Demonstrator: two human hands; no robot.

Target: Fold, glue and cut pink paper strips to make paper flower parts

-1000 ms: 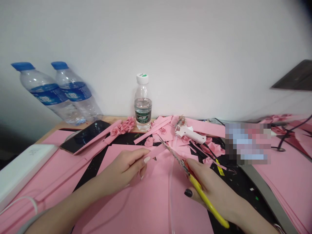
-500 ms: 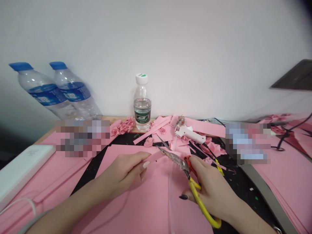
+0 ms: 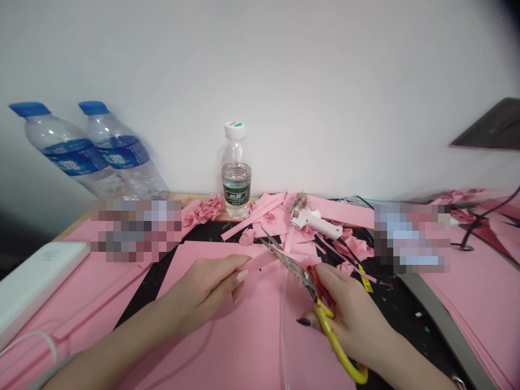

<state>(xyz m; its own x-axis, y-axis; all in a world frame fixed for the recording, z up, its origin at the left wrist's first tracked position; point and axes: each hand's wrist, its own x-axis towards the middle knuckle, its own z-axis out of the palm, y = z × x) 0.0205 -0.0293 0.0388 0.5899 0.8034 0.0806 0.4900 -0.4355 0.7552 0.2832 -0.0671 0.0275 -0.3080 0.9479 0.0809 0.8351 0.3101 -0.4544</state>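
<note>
My left hand [image 3: 215, 284] pinches the end of a narrow pink paper strip [image 3: 262, 261] between thumb and fingers. In my right hand [image 3: 345, 306] are scissors [image 3: 298, 269] with yellow and red handles and stained blades. The blades are slightly parted, pointing up and left, at the strip's right part. Under both hands lies a large pink paper sheet [image 3: 227, 346]. Just beyond the blades is a small folded pink paper flower [image 3: 247, 236].
Behind the scissors a white glue gun [image 3: 312, 221] lies among pink scraps. A water bottle [image 3: 236, 179] stands by the wall; two larger bottles [image 3: 117, 149] lean at left. A white power bank [image 3: 44, 287] lies left, and stacked pink paper [image 3: 479, 303] lies right.
The scissor blades look a little closer together than before. Both hands stay almost in place, and the whole view has shifted very slightly.
</note>
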